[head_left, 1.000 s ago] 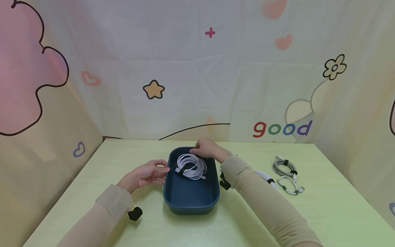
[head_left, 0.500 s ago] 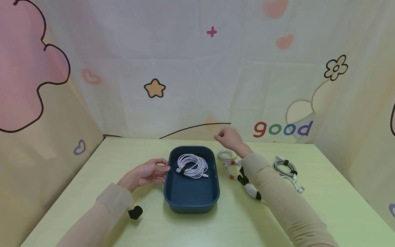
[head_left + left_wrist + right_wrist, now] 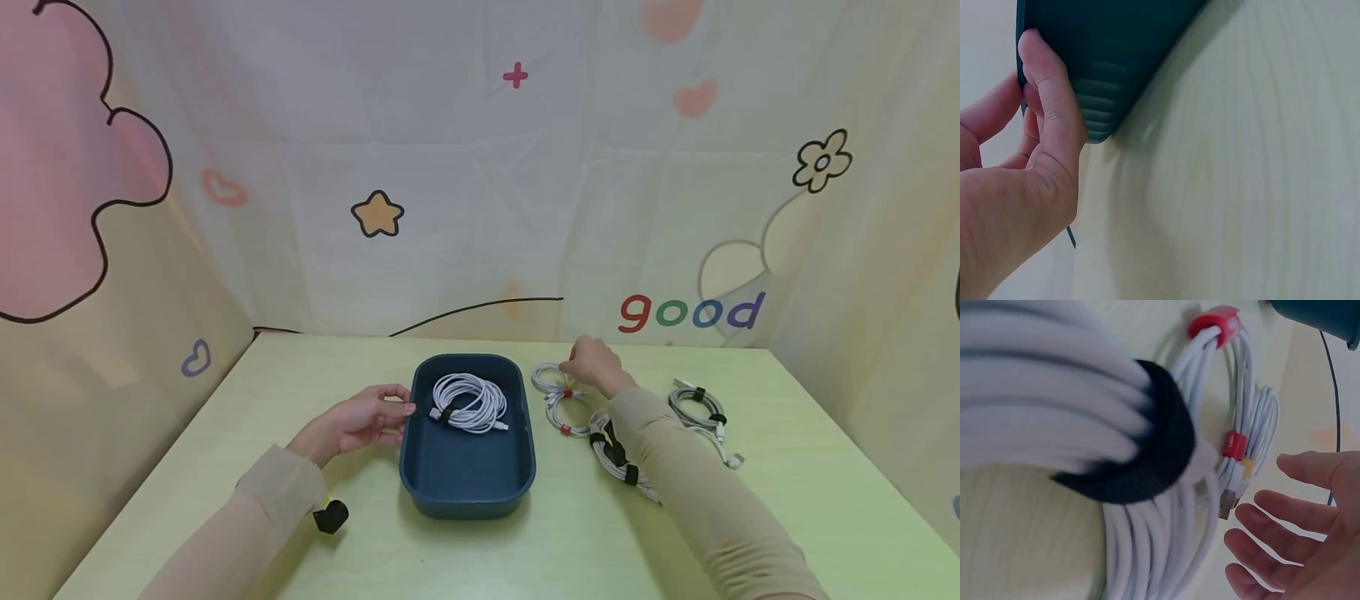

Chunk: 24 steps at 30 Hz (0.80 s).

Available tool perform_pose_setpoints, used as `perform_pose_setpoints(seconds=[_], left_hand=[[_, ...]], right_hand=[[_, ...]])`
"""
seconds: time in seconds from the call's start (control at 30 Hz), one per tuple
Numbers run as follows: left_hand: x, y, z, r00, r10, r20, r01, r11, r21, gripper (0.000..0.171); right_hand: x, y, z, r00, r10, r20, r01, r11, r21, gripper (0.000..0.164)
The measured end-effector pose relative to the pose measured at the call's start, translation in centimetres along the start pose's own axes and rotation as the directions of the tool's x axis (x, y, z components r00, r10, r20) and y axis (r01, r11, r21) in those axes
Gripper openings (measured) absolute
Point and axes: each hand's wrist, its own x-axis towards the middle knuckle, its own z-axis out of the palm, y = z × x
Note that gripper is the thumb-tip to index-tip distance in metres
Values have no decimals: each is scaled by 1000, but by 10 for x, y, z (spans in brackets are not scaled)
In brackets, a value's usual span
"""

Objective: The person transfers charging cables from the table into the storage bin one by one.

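A dark blue rectangular box holds one coiled white cable bound with a black strap. My left hand touches the box's left side, thumb and fingertips right at the rim; the left wrist view has the thumb along the outer wall. My right hand reaches over the far end of the loose cables, its fingers spread and slightly bent in the right wrist view, holding nothing. Close to it lie a white cable coil with a yellow tie and another with red ties.
A larger white cable bundle with black straps lies partly under the right forearm. Farther right are a grey cable coil and a small white cable. A printed cloth hangs behind the table.
The right hand has left the box, where the coiled white cable stays, lifted away to the right and come down by the loose coils. The left hand has kept its place.
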Motion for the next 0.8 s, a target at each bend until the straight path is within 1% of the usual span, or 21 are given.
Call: perform_pose_setpoints(seconds=[0.1, 0.3, 0.43, 0.57, 0.8], left_hand=[[1, 1, 0, 1000, 7, 2, -7, 1000, 9, 9], [2, 2, -1, 1000, 4, -1, -4, 1000, 17, 10], [1, 2, -1, 1000, 3, 1, -3, 1000, 19, 10], [1, 1, 0, 1000, 3, 3, -3, 1000, 22, 10], [1, 0, -1, 1000, 11, 12, -11, 1000, 22, 8]], right_hand=[[1, 1, 3, 1000, 18, 15, -18, 1000, -16, 27], [3, 0, 8, 999, 32, 35, -30, 997, -67, 33], [4, 1, 10, 999, 38, 30, -35, 995, -95, 29], [5, 2, 12, 998, 54, 35, -51, 994, -99, 21], [6, 3, 14, 997, 64, 52, -60, 996, -68, 16]])
